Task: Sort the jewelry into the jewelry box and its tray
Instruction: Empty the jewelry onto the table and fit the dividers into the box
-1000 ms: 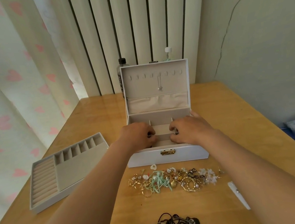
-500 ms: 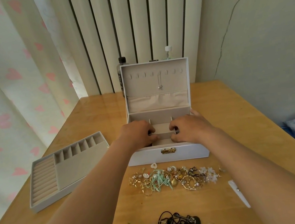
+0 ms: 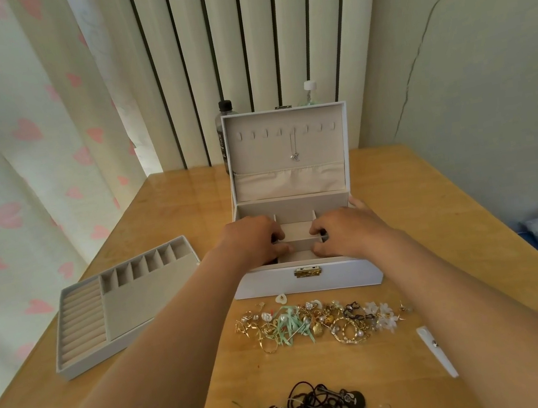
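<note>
Left hand (image 3: 252, 240) and right hand (image 3: 347, 231) inside the jewelry box (image 3: 306, 280), fingers curled (hold unclear)

Both my arms reach forward; my left hand (image 3: 252, 240) and right hand (image 3: 349, 232) lie palm-down, close together, fingers curled toward each other.

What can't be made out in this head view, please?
Head view:
Jewelry box side compartments: covered by the left hand and right hand; grip hidden.
Black cords: cut off by bottom edge.
Dark bottle and clear bottle: mostly behind the lid.
Hanging pendant: too small.
</note>
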